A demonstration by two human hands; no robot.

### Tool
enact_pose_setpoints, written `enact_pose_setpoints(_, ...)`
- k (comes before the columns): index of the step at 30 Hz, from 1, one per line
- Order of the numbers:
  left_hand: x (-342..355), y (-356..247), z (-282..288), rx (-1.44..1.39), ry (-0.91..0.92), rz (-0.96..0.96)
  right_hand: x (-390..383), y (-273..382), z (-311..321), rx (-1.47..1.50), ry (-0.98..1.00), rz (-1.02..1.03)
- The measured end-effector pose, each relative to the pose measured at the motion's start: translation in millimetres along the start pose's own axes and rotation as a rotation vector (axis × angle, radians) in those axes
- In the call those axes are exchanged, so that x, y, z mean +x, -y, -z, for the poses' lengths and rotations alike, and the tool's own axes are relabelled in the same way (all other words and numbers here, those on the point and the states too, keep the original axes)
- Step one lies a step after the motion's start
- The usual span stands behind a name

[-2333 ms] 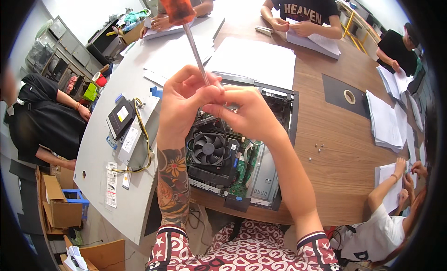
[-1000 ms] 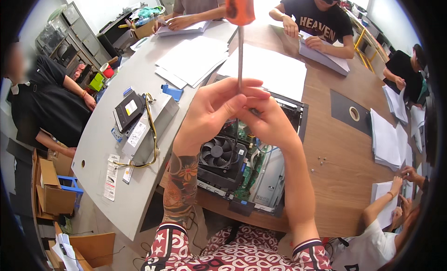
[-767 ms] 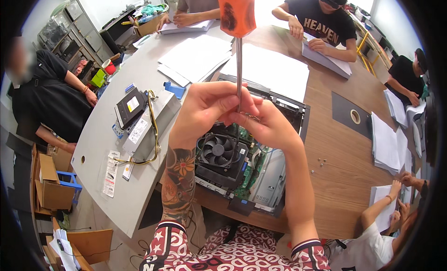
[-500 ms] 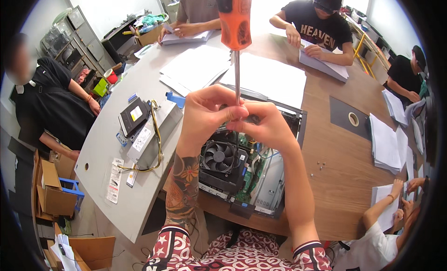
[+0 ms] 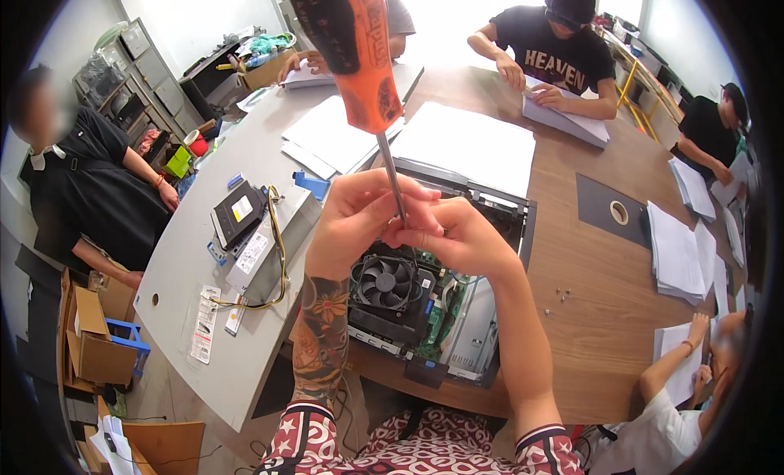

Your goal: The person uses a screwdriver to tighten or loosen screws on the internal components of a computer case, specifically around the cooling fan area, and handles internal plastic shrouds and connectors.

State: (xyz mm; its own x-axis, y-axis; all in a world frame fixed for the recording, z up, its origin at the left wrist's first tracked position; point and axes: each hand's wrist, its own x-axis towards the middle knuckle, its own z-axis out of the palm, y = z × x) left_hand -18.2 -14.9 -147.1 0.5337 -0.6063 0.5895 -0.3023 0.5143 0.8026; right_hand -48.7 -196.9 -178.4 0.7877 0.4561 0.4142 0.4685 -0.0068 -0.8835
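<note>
Your left hand [image 5: 359, 222] and right hand [image 5: 457, 238] are raised together above the open grey desktop computer case [image 5: 482, 312], and both are closed on one tool: a screwdriver with an orange-and-black plastic handle [image 5: 351, 50] and a thin steel shaft. The handle points up and away from you, close to the camera; the shaft runs down into your fingers. Your left fingertips pinch the shaft from the left while your right thumb and fingers close on its lower end, so the tip is hidden between your hands.

Below your hands, inside the case, sits one black round cooling fan [image 5: 385, 280] with a green circuit board beside it. The case lies where the wooden brown tabletop [image 5: 604, 263] meets a curved grey tabletop [image 5: 188, 287].

On the grey top, to your left, lies one black optical drive [image 5: 237, 214] stacked on a silver power supply box with yellow cables [image 5: 273, 238], and one small blue plastic part [image 5: 310, 183] just beyond it. To your right, a few small loose screws [image 5: 563, 294] lie on the wood; I count three or four, too small to be sure.

Four other people sit or stand around the tables, some with white paper stacks [image 5: 682, 250] before them.
</note>
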Motion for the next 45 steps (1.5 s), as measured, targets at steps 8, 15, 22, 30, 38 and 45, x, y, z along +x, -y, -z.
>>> enact_pose_setpoints(8,2.5,7.2,5.2,0.112,-0.131,0.043,1.3,12.2,0.4,0.052,-0.043,-0.054)
enact_pose_setpoints(15,-0.2,14.7,13.9,0.109,-0.368,0.015,6.7,7.3,-4.6,-0.241,-0.121,0.101)
enact_pose_setpoints(22,6.0,-1.6,-7.8,0.07,-0.24,0.23,4.4,3.1,-4.9,-0.233,-0.224,0.071)
enact_pose_setpoints(30,-0.1,13.1,11.8,0.172,-0.24,0.101,6.7,7.7,-3.5,-0.261,-0.203,0.132)
enact_pose_setpoints(38,7.9,9.5,-1.5,0.211,-0.255,-0.05,5.9,3.0,-7.0,-0.249,-0.197,0.107)
enact_pose_setpoints(45,3.6,-1.6,-2.7,0.15,-0.221,0.152,6.5,1.0,-8.8,-0.163,-0.224,0.177)
